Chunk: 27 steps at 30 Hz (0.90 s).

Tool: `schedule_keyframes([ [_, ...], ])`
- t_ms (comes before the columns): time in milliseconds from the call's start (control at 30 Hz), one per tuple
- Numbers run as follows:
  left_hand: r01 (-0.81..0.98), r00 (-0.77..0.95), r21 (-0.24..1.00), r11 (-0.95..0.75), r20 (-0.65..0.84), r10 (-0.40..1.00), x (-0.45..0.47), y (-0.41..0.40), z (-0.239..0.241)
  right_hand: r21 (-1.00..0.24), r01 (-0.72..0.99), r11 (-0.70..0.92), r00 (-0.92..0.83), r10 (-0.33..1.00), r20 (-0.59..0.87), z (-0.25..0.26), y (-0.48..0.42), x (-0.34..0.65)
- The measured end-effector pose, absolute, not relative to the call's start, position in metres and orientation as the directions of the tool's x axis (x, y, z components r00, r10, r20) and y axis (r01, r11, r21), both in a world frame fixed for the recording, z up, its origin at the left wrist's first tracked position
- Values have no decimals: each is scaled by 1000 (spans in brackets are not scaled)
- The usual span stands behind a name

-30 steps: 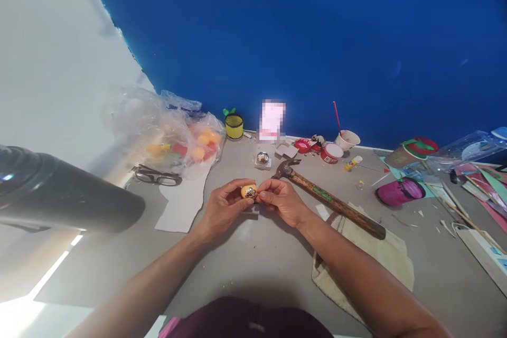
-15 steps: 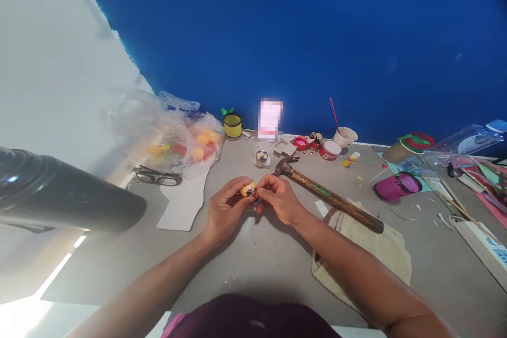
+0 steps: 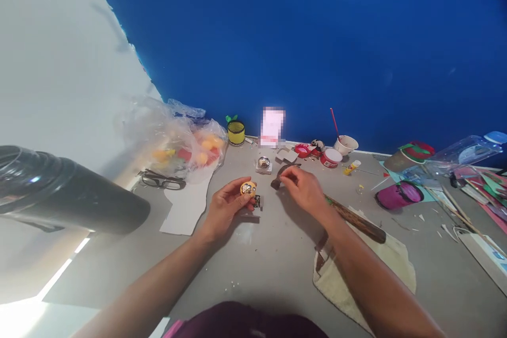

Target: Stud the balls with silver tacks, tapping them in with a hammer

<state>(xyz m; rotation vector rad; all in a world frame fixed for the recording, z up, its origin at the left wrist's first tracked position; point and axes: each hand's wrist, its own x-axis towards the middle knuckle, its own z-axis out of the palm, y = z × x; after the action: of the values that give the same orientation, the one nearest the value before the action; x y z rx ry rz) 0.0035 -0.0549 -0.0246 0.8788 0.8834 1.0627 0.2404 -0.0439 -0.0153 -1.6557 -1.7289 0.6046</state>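
Left hand: the hand (image 3: 225, 207) grasps a small yellow ball (image 3: 243, 187) between thumb and fingers, palm turned toward the other hand
Yellow ball: sits at the fingertips of the left hand, in front of the person, above the table (image 3: 277, 274)
Ball to right hand: the ball lies to the left of the right hand (image 3: 306, 189) and roughly level with it, with a gap of table between them; the left hand is clearly the nearer one
Ball's axis: looks round, so no long axis can be told
Silver patch: the shiny patch (image 3: 249, 188) on the ball faces upward and toward the person
Right hand: thumb and fingertips are drawn together; whether anything is between them I cannot tell
Hammer: lies beneath the right hand and wrist, its head partly hidden; whether the fingers touch it I cannot tell; its long wooden handle (image 3: 358, 220) slants rightward and toward the person, ending over the pale cloth (image 3: 390, 261)
Dark glittery piece: a small square (image 3: 257, 202) just beside the left fingertips
Silver dome: rests on a small white block (image 3: 263, 171), beyond the ball and nearer the blue wall (image 3: 301, 37); the dome (image 3: 263, 162) has its rounded side up
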Motion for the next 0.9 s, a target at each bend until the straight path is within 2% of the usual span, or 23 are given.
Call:
schedule_keyframes([
  [33,-355,241,903,244,-164,957,3,-54,-24,-546,836,59,42,984,170,-12,-42,250],
  [100,-375,246,893,249,-163,956,2,-53,-24,-262,963,-54,72,996,57,-8,-38,266],
  [167,-380,242,890,250,-166,956,2,-53,-22,-124,986,-116,102,988,-113,-8,-34,278],
  [233,-371,235,893,253,-173,956,2,-54,-20,-120,983,-135,106,969,-225,-11,-30,285],
  [333,-361,224,900,243,-169,960,2,-54,-18,-186,976,-110,64,969,-237,-11,-29,289],
  [400,-362,212,903,232,-163,964,2,-54,-17,-182,982,-49,22,989,-146,-4,-32,288],
  [500,-350,187,911,218,-160,969,2,-52,-18,-178,983,54,-33,993,117,11,-43,282],
  [633,-326,171,924,200,-151,974,1,-50,-19,-300,933,200,-50,896,440,21,-61,264],
  [733,-301,187,934,191,-138,973,1,-50,-20,-337,876,346,-124,835,535,15,-69,247],
  [833,-265,218,945,190,-133,967,0,-51,-19,-277,855,439,-227,797,560,10,-71,237],
  [900,-255,218,947,193,-138,966,0,-51,-18,-234,868,439,-221,761,610,10,-71,237],
])
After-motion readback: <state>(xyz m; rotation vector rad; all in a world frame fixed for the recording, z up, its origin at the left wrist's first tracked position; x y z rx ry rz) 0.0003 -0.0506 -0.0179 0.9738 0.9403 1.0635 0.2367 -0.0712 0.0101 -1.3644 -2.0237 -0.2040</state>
